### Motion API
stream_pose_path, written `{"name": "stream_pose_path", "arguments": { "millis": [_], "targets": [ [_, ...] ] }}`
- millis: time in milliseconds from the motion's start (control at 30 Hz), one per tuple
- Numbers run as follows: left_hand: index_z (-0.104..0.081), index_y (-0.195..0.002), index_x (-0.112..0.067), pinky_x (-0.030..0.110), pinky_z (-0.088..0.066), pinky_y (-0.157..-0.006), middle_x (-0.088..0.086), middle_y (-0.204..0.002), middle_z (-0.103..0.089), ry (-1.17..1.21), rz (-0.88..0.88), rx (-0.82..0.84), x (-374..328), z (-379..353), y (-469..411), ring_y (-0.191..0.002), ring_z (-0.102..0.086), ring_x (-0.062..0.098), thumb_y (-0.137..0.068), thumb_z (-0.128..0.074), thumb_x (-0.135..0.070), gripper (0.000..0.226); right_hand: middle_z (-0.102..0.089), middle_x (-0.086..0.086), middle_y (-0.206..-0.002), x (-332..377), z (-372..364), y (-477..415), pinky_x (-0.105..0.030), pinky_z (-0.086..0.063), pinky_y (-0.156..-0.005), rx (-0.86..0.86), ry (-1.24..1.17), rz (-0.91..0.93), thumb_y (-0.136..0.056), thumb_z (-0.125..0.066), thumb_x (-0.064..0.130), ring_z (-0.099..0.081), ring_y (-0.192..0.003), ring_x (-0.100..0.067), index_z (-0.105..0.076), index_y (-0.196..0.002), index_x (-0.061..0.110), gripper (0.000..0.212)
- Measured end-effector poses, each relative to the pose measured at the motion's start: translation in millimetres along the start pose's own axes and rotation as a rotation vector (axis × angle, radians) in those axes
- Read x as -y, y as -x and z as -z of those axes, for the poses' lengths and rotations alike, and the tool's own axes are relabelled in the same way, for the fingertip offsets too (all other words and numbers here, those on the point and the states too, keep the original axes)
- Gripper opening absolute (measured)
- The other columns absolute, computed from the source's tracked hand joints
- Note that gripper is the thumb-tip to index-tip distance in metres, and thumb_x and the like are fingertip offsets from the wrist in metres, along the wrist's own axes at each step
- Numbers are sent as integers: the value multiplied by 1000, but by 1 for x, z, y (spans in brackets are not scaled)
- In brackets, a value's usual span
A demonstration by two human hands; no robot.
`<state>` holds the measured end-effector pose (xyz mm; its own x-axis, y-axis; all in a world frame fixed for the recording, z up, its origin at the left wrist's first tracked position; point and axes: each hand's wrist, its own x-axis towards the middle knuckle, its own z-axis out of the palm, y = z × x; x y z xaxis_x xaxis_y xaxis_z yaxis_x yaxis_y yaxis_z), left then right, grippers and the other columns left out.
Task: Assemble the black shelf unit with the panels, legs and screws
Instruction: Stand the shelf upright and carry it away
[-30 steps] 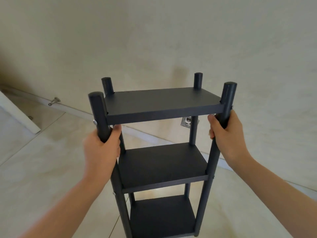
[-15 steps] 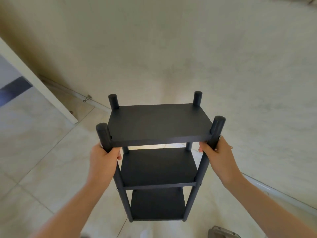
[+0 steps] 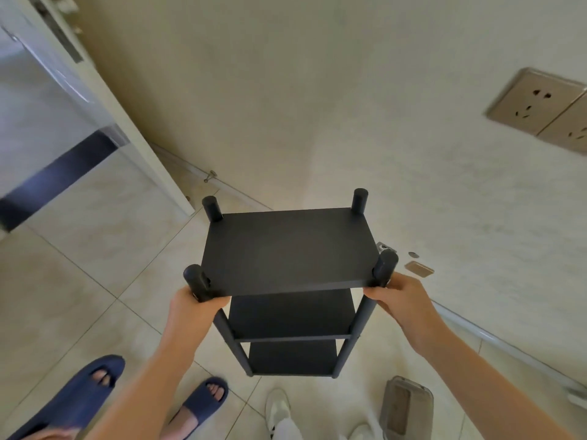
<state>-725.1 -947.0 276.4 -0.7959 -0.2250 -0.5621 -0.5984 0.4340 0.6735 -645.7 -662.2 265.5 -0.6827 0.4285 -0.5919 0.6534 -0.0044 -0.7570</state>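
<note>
The black shelf unit (image 3: pixel 287 249) stands upright on the tiled floor close to the wall, with three panels stacked between four round legs. My left hand (image 3: pixel 193 308) grips the near left leg just under the top panel. My right hand (image 3: pixel 400 298) grips the near right leg at the same height. The two far legs (image 3: pixel 359 200) poke up above the top panel. The lower panels (image 3: pixel 290 314) are partly hidden by the top one.
A white door (image 3: pixel 104 100) stands open at the left. Wall sockets (image 3: pixel 540 103) sit high on the right wall. Feet in blue slippers (image 3: pixel 203 398) and white shoes (image 3: pixel 278 404) are at the bottom, beside a grey box (image 3: pixel 408 408). A doorstop (image 3: pixel 209 176) is at the skirting.
The view has tilted downward and the shelf unit now appears lower and farther down, resting near the floor. Both hands keep their grip on the near legs. Feet and wall sockets came into view.
</note>
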Motion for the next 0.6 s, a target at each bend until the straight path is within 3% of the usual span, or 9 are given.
{"name": "stream_pose_path", "arguments": {
  "millis": [100,200,333,433,500,600],
  "targets": [
    [-54,-93,-11,36,-41,-74,8,-83,-56,-24,70,45,6,33,5,-74,-50,17,-89,-72,-6,19,-74,1,-91,12,-18,24,-50,-45,-104,56,-12,-36,-83,-70,3,-64,-103,-27,-71,-87,23,21],
    [-54,-97,-12,31,-43,-71,5,-82,-56,-46,98,112,10,58,5,-73,-50,16,-89,-73,-12,21,-68,0,-118,22,-38,36,-46,-38,-111,185,-41,-78,-84,-72,10,-58,-116,-24,-66,-111,21,30],
    [-54,-109,-14,36,-43,-84,4,-95,-60,37,144,171,14,75,-2,-86,-54,19,-87,-76,-28,34,-56,9,-136,36,-57,37,-48,-28,-117,283,-138,-149,-70,-82,48,-43,-132,-19,-59,-128,26,66],
    [-54,-113,-13,39,-45,-90,9,-109,-62,131,171,184,12,88,-12,-101,-58,24,-72,-72,-55,61,-56,5,-133,52,-74,30,-53,-30,-115,237,-184,-182,-58,-83,65,-44,-132,-24,-59,-122,23,81],
    [-50,-115,-18,43,-42,-102,2,-114,-60,214,211,166,5,90,-24,-108,-54,23,-67,-64,-64,68,-52,5,-136,63,-81,23,-55,-30,-115,219,-184,-201,-63,-72,68,-43,-134,-28,-54,-124,23,78],
    [-49,-108,-16,44,-37,-108,1,-112,-56,300,277,112,-12,88,-48,-111,-55,28,-72,-52,-70,65,-48,1,-140,79,-87,6,-55,-33,-114,230,-189,-208,-68,-58,72,-42,-135,-32,-47,-138,26,84]
  ]
}}
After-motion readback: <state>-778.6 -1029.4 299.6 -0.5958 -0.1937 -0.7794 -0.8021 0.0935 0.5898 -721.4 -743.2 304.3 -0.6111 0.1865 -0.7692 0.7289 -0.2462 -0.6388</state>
